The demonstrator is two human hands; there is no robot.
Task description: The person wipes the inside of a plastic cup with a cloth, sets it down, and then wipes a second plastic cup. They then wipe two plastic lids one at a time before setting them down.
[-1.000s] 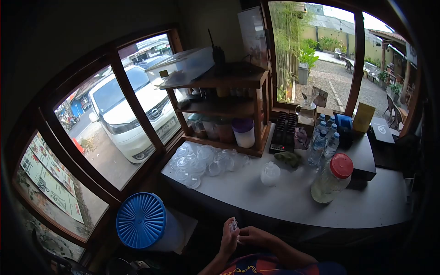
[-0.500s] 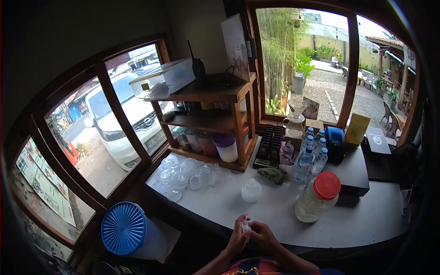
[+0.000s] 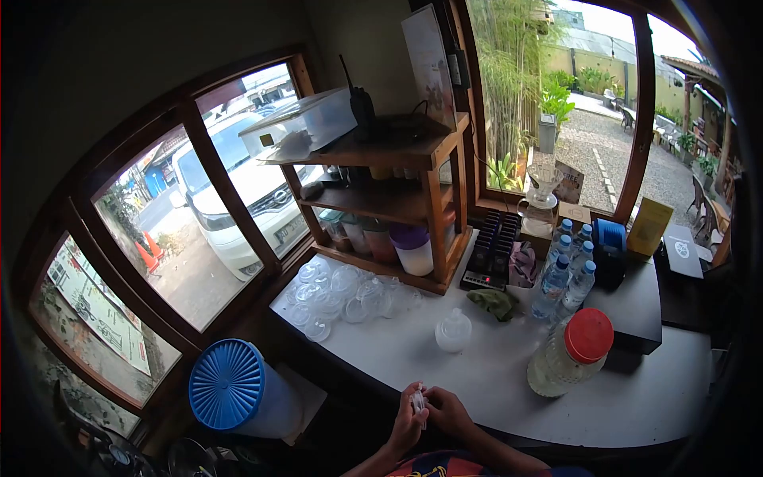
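Observation:
At the bottom of the head view my left hand (image 3: pixel 406 421) and my right hand (image 3: pixel 447 414) meet at the near edge of the white counter (image 3: pixel 493 374). Together they pinch a small clear plastic piece (image 3: pixel 418 400) between the fingertips. What the piece is I cannot tell. A domed clear lid (image 3: pixel 453 331) stands on the counter just beyond my hands. A cluster of several clear plastic lids (image 3: pixel 342 290) lies further left.
A big jar with a red cap (image 3: pixel 571 354) stands at the right. Water bottles (image 3: pixel 566 274), a green cloth (image 3: pixel 493 301) and a wooden shelf unit (image 3: pixel 389 195) line the back. A blue-lidded tub (image 3: pixel 238 389) sits below the counter at the left.
The view has shifted a little; my hands stay together on the small clear piece at the counter's near edge, fingers working it slightly.

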